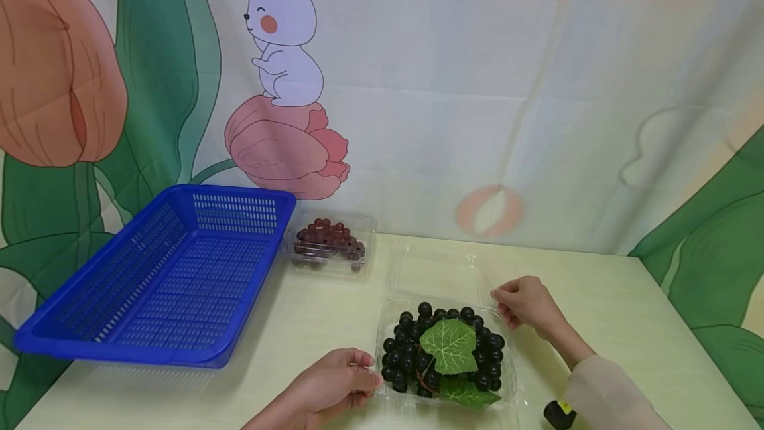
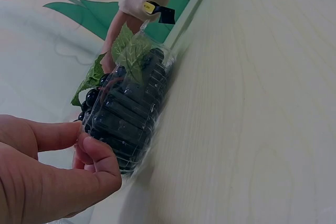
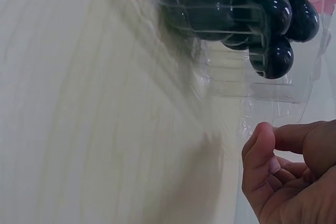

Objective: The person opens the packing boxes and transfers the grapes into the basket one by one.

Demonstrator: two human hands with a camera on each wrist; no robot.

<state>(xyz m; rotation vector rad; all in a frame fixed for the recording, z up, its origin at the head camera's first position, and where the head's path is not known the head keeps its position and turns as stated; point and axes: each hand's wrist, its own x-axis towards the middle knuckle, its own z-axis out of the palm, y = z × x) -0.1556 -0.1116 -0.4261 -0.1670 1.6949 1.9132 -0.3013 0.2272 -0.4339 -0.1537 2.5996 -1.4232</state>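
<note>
A clear plastic clamshell box sits on the table with its lid folded back toward the curtain. Black grapes with green leaves fill it. On the box's left side, my left hand pinches the rim between thumb and fingers; the left wrist view shows this grip up close. My right hand is at the lid's right edge, near the hinge. In the right wrist view, its thumb and forefinger meet on the thin clear edge.
A blue plastic basket stands on the left. Beside it, near the curtain, is a closed clear box of dark red grapes. A small black device with a yellow mark is by my right sleeve. A printed curtain hangs behind the table.
</note>
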